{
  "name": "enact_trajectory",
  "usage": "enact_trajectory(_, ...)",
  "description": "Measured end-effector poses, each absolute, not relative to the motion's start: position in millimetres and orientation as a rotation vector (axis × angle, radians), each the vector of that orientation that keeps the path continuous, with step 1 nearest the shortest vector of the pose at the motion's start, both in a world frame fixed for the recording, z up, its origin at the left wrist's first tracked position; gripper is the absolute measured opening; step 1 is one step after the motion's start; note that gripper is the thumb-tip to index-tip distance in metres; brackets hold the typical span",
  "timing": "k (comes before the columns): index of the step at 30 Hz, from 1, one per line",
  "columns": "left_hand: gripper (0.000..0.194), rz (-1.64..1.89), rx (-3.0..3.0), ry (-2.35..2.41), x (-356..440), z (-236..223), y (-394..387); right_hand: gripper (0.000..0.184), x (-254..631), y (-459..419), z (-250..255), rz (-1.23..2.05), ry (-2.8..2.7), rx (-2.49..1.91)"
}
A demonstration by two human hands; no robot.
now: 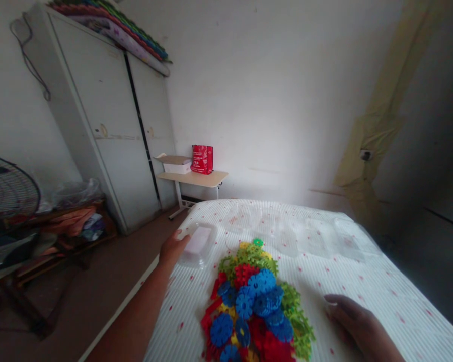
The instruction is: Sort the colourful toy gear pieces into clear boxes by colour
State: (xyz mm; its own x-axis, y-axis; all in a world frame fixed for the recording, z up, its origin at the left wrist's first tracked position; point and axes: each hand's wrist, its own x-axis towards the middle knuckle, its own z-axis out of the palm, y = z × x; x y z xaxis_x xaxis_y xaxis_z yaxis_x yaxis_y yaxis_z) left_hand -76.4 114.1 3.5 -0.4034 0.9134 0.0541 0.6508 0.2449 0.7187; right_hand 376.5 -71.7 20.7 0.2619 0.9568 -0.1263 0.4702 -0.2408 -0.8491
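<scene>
My left hand [172,248] is at the left edge of a clear plastic container [208,250], its thumb on the rim and the other fingers mostly hidden. A pale, flat rectangular piece [198,240] lies inside it. My right hand [349,318] is low over the cloth at the right, fingers loosely bent and pointing left, with nothing visible in them. Between my hands is a heap of plastic snowflake building discs: blue discs [262,282] on top, red pieces [270,342], green pieces [295,314] and some yellow. One bright green disc [257,242] sits at the far tip.
Several clear plastic containers [315,239] stand in a row along the far side of the cloth-covered table [366,306]. Beyond stands a small desk [207,178] with a white box [176,166] and a red bag [203,160]. A cabinet [98,100] and a fan [9,186] are at left.
</scene>
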Motion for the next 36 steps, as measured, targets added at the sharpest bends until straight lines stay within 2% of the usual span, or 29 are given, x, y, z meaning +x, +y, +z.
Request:
enact_trajectory(12, 0.055, 0.865, 1.792, 2.200, -58.3, -8.5, 80.1, 0.034, 376.3, -71.3, 9.0, 0.704, -1.467, -1.816)
enact_trajectory(18, 0.050, 1.190, 1.900, 2.368, -55.8, -6.0, 68.9, 0.035, 378.0, -69.6, -0.7, 0.659, -1.483, -1.814)
enact_trajectory(20, 0.044, 1.333, 2.107, 2.309, -47.9, 3.4, 64.6, 0.035, 381.6, -65.3, -4.7, 0.559, -1.536, -1.796)
enact_trajectory(23, 0.034, 1.401, 2.435, 2.040, -19.2, 25.0, 59.8, 0.033, 385.3, -52.5, -2.6, 0.168, -1.633, -1.734)
enact_trajectory(25, 0.030, 1.313, 2.568, 1.863, 10.1, 40.8, 59.1, 0.033, 384.0, -40.4, 5.0, -0.106, -1.666, -1.737)
enact_trajectory(28, 0.032, 0.921, 2.687, 1.658, 57.4, 59.3, 63.9, 0.037, 376.4, -20.7, 18.0, -0.340, -1.712, -1.885)
enact_trajectory(33, 0.054, 0.468, 2.792, 1.576, 109.4, 64.7, 87.6, 0.059, 361.3, 5.0, 21.4, -0.337, -1.847, -2.256)
enact_trajectory(36, 0.063, 0.304, 2.771, 1.623, 122.6, 59.3, 104.5, 0.070, 359.8, 17.7, 16.8, -0.287, -1.885, -2.314)
